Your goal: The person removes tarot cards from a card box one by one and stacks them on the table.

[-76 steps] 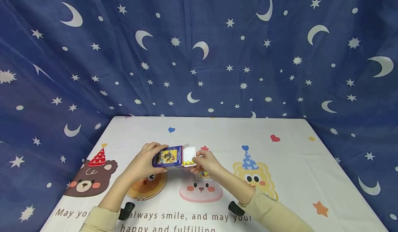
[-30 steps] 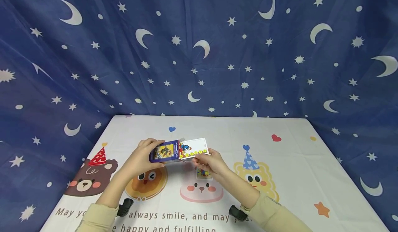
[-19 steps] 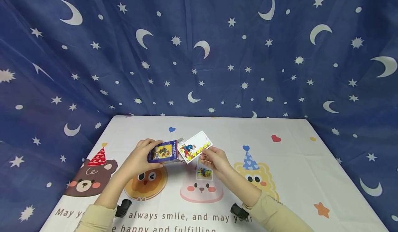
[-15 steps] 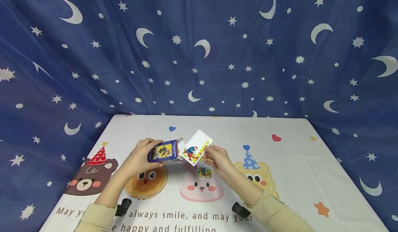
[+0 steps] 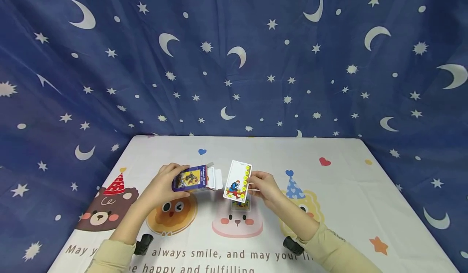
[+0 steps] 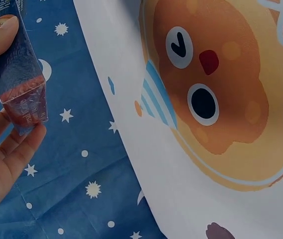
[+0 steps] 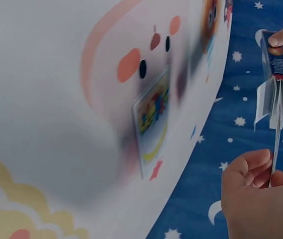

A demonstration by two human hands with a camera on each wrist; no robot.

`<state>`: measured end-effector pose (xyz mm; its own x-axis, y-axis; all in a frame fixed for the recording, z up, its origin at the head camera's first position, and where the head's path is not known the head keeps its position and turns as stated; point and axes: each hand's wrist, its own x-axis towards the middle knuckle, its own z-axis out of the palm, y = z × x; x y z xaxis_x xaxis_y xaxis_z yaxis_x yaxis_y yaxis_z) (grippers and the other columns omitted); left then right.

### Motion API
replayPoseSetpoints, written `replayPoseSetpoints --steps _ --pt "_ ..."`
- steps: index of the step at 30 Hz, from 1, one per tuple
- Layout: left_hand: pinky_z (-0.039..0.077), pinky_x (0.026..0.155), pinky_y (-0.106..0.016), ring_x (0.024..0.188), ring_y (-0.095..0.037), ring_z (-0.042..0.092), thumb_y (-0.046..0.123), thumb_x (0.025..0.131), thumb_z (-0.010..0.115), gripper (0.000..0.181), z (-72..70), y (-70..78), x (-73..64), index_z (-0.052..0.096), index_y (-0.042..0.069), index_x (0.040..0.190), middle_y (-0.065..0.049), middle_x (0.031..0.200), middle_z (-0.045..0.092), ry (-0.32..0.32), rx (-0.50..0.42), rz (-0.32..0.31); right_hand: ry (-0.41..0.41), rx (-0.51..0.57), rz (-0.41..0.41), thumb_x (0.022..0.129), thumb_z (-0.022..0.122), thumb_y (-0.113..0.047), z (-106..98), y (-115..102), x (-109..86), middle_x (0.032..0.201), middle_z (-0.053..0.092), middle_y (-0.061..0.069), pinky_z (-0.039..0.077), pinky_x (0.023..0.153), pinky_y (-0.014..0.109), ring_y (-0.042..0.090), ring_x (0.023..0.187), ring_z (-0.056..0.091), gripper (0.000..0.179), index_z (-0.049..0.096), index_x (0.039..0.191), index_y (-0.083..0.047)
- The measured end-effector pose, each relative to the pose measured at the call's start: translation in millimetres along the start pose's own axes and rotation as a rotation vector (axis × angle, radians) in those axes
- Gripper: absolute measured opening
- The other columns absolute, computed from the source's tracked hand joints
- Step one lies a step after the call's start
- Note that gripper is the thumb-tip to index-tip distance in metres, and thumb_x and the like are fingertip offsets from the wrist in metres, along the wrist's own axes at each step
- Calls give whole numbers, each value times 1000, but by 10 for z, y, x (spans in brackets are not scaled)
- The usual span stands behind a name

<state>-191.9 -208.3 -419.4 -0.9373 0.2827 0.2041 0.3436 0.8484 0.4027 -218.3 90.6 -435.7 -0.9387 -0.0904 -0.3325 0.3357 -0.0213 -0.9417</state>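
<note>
My left hand (image 5: 162, 188) grips a dark blue tarot card box (image 5: 191, 178), thumb and fingers on opposite sides. Its opening points right, with white flaps (image 5: 217, 179) sticking out. My right hand (image 5: 266, 188) pinches a tarot card (image 5: 237, 180) by its right edge. This card is nearly upright in the head view, showing a small figure and yellow discs, and stands apart from the box. Below it lies another tarot card (image 5: 241, 205) on the table, partly covered in the head view but plain in the right wrist view. The left wrist view shows the box's clear-wrapped closed end (image 6: 27, 102).
A white tablecloth (image 5: 292, 155) printed with cartoon animals and lettering covers the table. Behind it hangs a blue curtain (image 5: 270, 114) with moons and stars. Black wrist devices (image 5: 144, 243) sit at both wrists.
The right hand has drawn the card out of the box to the right and turned it from sideways to nearly upright. The left hand with the box has shifted slightly left.
</note>
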Motion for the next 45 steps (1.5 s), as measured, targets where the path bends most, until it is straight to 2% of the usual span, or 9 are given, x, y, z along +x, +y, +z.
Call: replayPoseSetpoints --steps 7,13,19,28,35,45 --pt "46 93 -52 109 -31 48 24 65 86 77 21 -21 -9 53 8 132 -12 116 54 -2 -6 -13 -36 -66 12 85 56 3 -91 79 66 77 59 2 51 59 18 7 62 55 28 55 112 10" --pt "46 94 -53 110 -32 47 23 65 86 76 23 -24 -11 53 8 132 -12 117 55 -3 -11 -15 -33 -134 9 83 60 4 -162 133 115 75 63 2 52 59 17 8 62 58 33 55 115 10" --pt "47 93 -52 110 -31 47 23 65 86 76 26 -33 -13 53 9 132 -11 117 55 0 -10 -19 15 -220 11 81 64 2 -191 222 190 68 64 4 51 53 17 8 55 56 25 60 105 7" --pt "47 92 -53 110 -32 47 22 65 86 76 33 -31 -16 53 9 132 -12 116 55 -3 -15 -24 23 -275 23 83 64 2 -197 310 253 60 59 3 50 47 16 7 48 54 15 59 97 6" --pt "47 92 -52 108 -31 47 23 65 86 76 42 -37 -12 53 8 131 -12 116 55 -3 -18 -10 36 -314 59 84 65 -1 -184 348 314 59 60 3 50 47 17 6 47 54 16 59 98 4" --pt "47 91 -53 107 -32 47 22 65 86 75 47 -42 -39 53 8 131 -13 117 55 2 -17 -9 22 -302 83 82 65 3 -152 413 405 55 58 2 49 44 16 5 44 54 13 59 94 5"
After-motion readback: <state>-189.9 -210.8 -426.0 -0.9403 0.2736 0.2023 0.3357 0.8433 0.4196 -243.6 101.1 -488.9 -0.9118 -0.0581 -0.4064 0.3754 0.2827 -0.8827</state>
